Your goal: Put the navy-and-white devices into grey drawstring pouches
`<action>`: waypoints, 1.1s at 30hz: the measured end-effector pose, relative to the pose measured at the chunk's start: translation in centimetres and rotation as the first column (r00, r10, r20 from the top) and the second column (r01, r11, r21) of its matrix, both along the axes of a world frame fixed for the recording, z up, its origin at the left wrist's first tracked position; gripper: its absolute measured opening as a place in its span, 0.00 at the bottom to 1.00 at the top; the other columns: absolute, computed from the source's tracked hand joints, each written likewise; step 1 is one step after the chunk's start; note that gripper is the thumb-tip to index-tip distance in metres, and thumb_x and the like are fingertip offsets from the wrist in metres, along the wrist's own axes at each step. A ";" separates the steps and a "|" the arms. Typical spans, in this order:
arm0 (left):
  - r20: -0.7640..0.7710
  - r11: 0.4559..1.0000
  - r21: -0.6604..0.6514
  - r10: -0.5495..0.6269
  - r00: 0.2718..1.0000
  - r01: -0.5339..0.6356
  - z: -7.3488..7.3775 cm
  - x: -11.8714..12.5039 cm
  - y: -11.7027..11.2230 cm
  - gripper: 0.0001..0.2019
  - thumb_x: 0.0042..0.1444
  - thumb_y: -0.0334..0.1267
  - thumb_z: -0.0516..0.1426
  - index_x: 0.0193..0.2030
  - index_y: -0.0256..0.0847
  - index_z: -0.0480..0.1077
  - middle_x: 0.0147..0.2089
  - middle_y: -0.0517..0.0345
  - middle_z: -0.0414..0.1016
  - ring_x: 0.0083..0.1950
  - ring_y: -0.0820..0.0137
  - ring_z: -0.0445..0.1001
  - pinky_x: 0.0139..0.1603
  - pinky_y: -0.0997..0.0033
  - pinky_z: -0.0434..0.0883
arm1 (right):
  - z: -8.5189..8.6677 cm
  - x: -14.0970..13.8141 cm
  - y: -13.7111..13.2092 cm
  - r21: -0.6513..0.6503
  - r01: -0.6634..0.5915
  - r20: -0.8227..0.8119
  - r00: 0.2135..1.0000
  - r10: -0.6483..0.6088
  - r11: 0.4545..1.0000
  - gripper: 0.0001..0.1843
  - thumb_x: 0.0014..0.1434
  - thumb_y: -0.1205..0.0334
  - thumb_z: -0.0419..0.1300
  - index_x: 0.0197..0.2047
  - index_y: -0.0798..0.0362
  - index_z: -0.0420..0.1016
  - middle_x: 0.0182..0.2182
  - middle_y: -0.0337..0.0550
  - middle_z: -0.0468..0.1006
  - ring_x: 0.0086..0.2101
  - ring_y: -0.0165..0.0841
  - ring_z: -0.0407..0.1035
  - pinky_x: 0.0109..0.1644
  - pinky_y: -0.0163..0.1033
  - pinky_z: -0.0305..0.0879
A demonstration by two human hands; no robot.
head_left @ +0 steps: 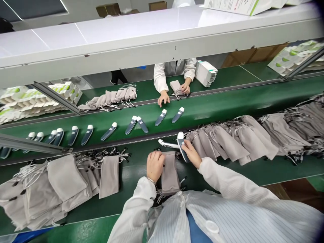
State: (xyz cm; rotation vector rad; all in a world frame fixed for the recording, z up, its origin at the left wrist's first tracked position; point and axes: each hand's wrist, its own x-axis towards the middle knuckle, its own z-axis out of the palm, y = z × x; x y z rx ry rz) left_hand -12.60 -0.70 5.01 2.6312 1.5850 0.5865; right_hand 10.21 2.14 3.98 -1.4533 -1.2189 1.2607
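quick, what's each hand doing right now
Left hand: at a pouch's edge; grip can't be told.
Right hand: closed, holding a white-tipped device.

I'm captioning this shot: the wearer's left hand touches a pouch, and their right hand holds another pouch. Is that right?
Not quite: the head view shows the right hand holding a dark device with a white end, not another pouch. The left hand does touch a pouch.

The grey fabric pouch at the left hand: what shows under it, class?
Smooth green worktop shows around the grey fabric pouch, and white cords with black tips show near its lower end. Whatever lies directly beneath is covered.
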 end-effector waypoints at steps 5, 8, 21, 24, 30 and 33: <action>0.014 0.995 0.025 -0.094 0.995 0.094 -0.3 -0.7 1.0 0.09 0.64 0.28 0.53 0.40 0.42 0.74 0.41 0.52 0.76 0.52 0.61 0.69 0.59 0.55 0.61 | 1.8 -0.2 -0.2 -0.017 0.063 -0.321 0.945 -0.065 0.998 0.35 0.54 0.52 0.64 0.59 0.47 0.53 0.47 0.46 0.75 0.49 0.38 0.71 0.58 0.48 0.65; 0.030 0.988 0.015 -0.154 0.988 0.153 0.3 -0.8 1.4 0.09 0.63 0.27 0.53 0.38 0.42 0.73 0.41 0.53 0.77 0.54 0.62 0.70 0.60 0.55 0.60 | 2.9 -0.8 0.2 0.028 0.081 -0.402 0.914 -0.063 0.996 0.42 0.52 0.58 0.66 0.64 0.44 0.47 0.49 0.45 0.73 0.47 0.36 0.71 0.57 0.46 0.66; 0.586 0.907 -0.321 -0.036 0.810 0.273 8.5 0.7 -0.2 0.08 0.64 0.32 0.53 0.32 0.41 0.64 0.37 0.58 0.70 0.41 0.71 0.70 0.42 0.72 0.67 | 6.9 -2.7 0.9 0.176 -0.022 -0.365 0.927 0.086 0.984 0.48 0.53 0.68 0.65 0.67 0.38 0.40 0.50 0.43 0.68 0.35 0.27 0.71 0.39 0.36 0.71; 0.654 0.880 -0.400 0.078 0.753 0.257 9.6 0.9 -0.4 0.08 0.63 0.37 0.56 0.32 0.42 0.67 0.42 0.55 0.69 0.45 0.68 0.70 0.44 0.71 0.67 | 7.9 -2.6 0.5 0.268 -0.091 -0.276 0.946 0.167 0.959 0.42 0.53 0.68 0.64 0.65 0.42 0.46 0.49 0.42 0.69 0.35 0.27 0.71 0.38 0.34 0.69; 0.665 0.873 -0.487 0.394 0.635 -0.031 10.9 1.6 -0.1 0.15 0.55 0.53 0.61 0.33 0.43 0.70 0.51 0.53 0.69 0.49 0.65 0.71 0.42 0.72 0.68 | 10.7 -1.5 -0.3 0.403 -0.438 0.210 0.899 0.384 0.803 0.18 0.70 0.58 0.48 0.56 0.50 0.73 0.47 0.46 0.75 0.51 0.35 0.68 0.58 0.43 0.62; 0.615 0.787 -0.615 0.519 0.593 -0.052 12.0 2.0 0.0 0.22 0.49 0.60 0.63 0.33 0.42 0.69 0.48 0.52 0.72 0.47 0.64 0.72 0.38 0.73 0.69 | 11.8 -0.9 -1.3 0.212 -0.479 0.404 0.837 0.370 0.852 0.25 0.68 0.60 0.51 0.67 0.49 0.62 0.48 0.45 0.78 0.46 0.35 0.72 0.52 0.40 0.66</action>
